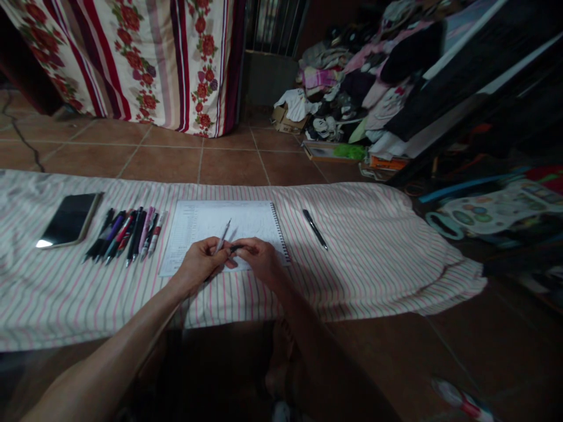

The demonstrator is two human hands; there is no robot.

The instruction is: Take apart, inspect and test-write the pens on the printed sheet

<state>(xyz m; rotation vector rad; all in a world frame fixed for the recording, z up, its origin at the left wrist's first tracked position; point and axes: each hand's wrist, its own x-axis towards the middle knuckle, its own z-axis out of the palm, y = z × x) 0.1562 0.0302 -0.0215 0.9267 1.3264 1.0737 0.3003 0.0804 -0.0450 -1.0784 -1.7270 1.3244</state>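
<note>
Over the spiral notebook [185,225] my two hands are close together. Upright between the fingers of my left hand [203,261] is a slim, pale pen part [224,235] with a thin pointed tip; whether it is a refill or a barrel I cannot make out. My right hand [261,258] is closed in a pinch on a small black pen piece [235,248], which the left fingertips also seem to touch. To the right of the notebook a black pen [315,229] lies on the striped cloth [373,252].
Several pens [127,234] lie side by side left of the notebook, with a dark phone [70,218] beyond them. Behind the cloth-covered surface is a tiled floor [167,161], a floral curtain [176,58] and a heap of clothes [343,88].
</note>
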